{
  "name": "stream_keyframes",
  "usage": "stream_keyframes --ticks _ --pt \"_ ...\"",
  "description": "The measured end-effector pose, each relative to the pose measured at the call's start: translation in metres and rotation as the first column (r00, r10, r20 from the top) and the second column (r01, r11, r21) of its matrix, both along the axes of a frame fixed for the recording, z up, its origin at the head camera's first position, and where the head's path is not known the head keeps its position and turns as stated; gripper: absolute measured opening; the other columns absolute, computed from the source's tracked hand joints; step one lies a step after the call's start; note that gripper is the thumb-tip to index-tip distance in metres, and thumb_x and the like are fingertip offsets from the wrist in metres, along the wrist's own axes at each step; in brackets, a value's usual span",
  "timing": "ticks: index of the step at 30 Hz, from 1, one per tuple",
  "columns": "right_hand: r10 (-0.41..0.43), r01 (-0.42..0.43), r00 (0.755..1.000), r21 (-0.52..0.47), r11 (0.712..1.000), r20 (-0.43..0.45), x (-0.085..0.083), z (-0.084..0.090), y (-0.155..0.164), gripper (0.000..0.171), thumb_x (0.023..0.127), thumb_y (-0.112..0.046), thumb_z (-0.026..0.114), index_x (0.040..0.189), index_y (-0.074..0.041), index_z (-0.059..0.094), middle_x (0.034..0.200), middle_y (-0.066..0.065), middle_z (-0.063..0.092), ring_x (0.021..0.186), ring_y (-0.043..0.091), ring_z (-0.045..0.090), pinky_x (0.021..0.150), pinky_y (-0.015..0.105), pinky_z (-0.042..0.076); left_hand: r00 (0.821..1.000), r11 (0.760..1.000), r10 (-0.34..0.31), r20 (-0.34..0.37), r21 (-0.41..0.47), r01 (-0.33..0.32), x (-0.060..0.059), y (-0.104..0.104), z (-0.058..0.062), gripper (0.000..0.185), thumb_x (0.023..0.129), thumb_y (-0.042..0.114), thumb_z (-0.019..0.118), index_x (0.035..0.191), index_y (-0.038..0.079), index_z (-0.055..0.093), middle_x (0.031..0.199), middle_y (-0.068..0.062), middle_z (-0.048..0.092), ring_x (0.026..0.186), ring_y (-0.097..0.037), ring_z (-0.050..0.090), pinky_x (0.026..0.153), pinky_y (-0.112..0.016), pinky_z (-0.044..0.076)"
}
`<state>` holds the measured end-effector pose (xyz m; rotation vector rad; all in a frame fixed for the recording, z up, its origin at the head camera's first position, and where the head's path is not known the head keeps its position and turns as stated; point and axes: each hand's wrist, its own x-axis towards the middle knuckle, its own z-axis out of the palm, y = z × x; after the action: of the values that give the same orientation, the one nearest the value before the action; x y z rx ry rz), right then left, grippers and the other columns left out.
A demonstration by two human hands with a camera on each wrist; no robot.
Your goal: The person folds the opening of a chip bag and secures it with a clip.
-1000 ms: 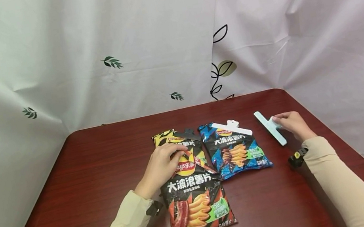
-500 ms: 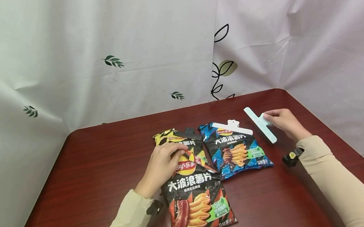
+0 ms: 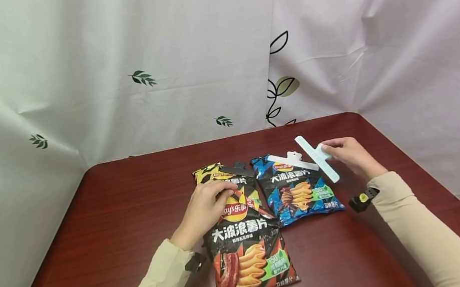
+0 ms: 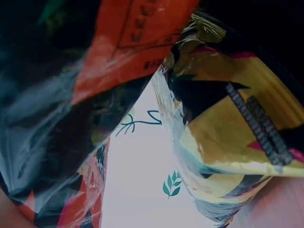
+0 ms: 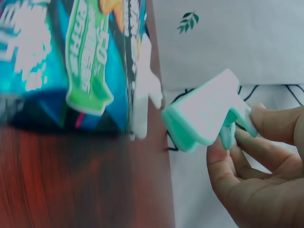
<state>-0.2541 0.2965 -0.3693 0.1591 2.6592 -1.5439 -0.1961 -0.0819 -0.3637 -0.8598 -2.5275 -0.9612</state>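
I see the right hand (image 3: pixel 351 156) pinching the mint clip (image 3: pixel 317 158) by its tab, above the blue bag's (image 3: pixel 299 192) right top corner; a thin pinch could let it slip. Left hand (image 3: pixel 204 208) grips the red bag's (image 3: pixel 243 248) top at centre. Dark red table (image 3: pixel 111 224), white leaf-print sheets (image 3: pixel 153 65) behind.

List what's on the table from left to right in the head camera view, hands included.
Left hand → red chip bag → blue chip bag → light blue clip → right hand.
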Motion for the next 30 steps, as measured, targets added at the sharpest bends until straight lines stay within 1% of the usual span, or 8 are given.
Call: stream_keyframes --ticks 5,11,14,17,20,25,28,30 --pt "0.04 -0.04 0.999 -0.01 0.999 0.029 0.001 0.003 -0.009 0.054 0.099 -0.031 0.052 0.139 0.005 0.046 0.135 0.028 0.049 0.109 0.034 0.055 0.099 0.048 0.045 1.0 1.0 -0.003 0.002 0.007 0.003 0.0 0.001 0.0 0.016 0.089 0.005 0.066 0.102 0.009 0.075 0.095 -0.002 0.073 0.09 -0.017 0.065 0.086 -0.041 0.049" --pt "0.071 -0.071 0.997 -0.006 0.997 0.034 0.003 0.005 -0.022 0.053 0.098 -0.03 0.054 0.138 0.004 0.048 0.133 0.028 0.051 0.111 0.037 0.056 0.098 0.05 0.046 1.0 1.0 -0.001 0.017 0.011 0.001 0.001 0.001 0.001 0.016 0.089 0.005 0.066 0.102 0.008 0.075 0.095 -0.002 0.073 0.088 -0.015 0.065 0.083 -0.039 0.049" --pt "0.1 -0.1 0.995 -0.011 0.995 0.027 0.004 0.005 -0.028 0.052 0.098 -0.029 0.055 0.138 0.005 0.048 0.133 0.028 0.052 0.112 0.038 0.056 0.098 0.052 0.046 1.0 1.0 -0.002 0.024 0.012 0.002 0.001 0.001 0.001 0.016 0.089 0.005 0.066 0.103 0.008 0.074 0.096 -0.002 0.073 0.089 -0.016 0.065 0.086 -0.041 0.049" --pt "0.129 -0.129 0.991 0.006 0.992 0.021 0.006 0.005 -0.034 0.052 0.098 -0.029 0.056 0.137 0.003 0.05 0.132 0.027 0.053 0.113 0.037 0.057 0.1 0.052 0.045 0.999 1.0 -0.003 0.034 0.012 0.003 0.001 0.001 0.001 0.016 0.09 0.006 0.066 0.104 0.008 0.074 0.097 -0.002 0.073 0.09 -0.016 0.065 0.089 -0.042 0.048" --pt "0.161 -0.161 0.987 0.018 0.987 0.012 0.008 0.007 -0.041 0.051 0.097 -0.03 0.056 0.136 0.002 0.051 0.132 0.025 0.054 0.113 0.034 0.057 0.101 0.052 0.044 0.999 1.0 -0.005 0.046 0.015 0.004 0.002 0.001 0.002 0.017 0.09 0.006 0.065 0.105 0.007 0.074 0.099 -0.002 0.073 0.091 -0.016 0.065 0.087 -0.041 0.048" --pt "0.218 -0.219 0.976 -0.03 0.975 -0.021 0.012 0.012 -0.052 0.048 0.097 -0.026 0.057 0.134 0.004 0.053 0.128 0.027 0.057 0.104 0.028 0.062 0.098 0.052 0.046 0.998 1.0 0.002 0.059 0.014 -0.003 0.002 0.001 0.002 0.018 0.091 0.008 0.064 0.108 0.007 0.073 0.102 -0.003 0.073 0.095 -0.018 0.065 0.087 -0.041 0.049" --pt "0.245 -0.246 0.969 -0.045 0.968 -0.028 0.014 0.013 -0.057 0.048 0.097 -0.026 0.058 0.135 0.004 0.053 0.132 0.025 0.055 0.104 0.026 0.063 0.097 0.051 0.047 0.998 1.0 0.012 0.069 0.012 -0.012 0.003 0.001 0.002 0.02 0.092 0.008 0.064 0.11 0.007 0.072 0.104 -0.004 0.072 0.099 -0.02 0.064 0.088 -0.042 0.05" --pt "0.263 -0.264 0.964 -0.053 0.963 -0.026 0.015 0.013 -0.06 0.05 0.096 -0.026 0.059 0.136 0.003 0.052 0.138 0.024 0.051 0.109 0.029 0.062 0.098 0.05 0.047 0.997 1.0 0.015 0.078 0.011 -0.016 0.003 0.001 0.002 0.022 0.092 0.009 0.064 0.112 0.006 0.071 0.105 -0.005 0.072 0.1 -0.021 0.064 0.086 -0.04 0.05"
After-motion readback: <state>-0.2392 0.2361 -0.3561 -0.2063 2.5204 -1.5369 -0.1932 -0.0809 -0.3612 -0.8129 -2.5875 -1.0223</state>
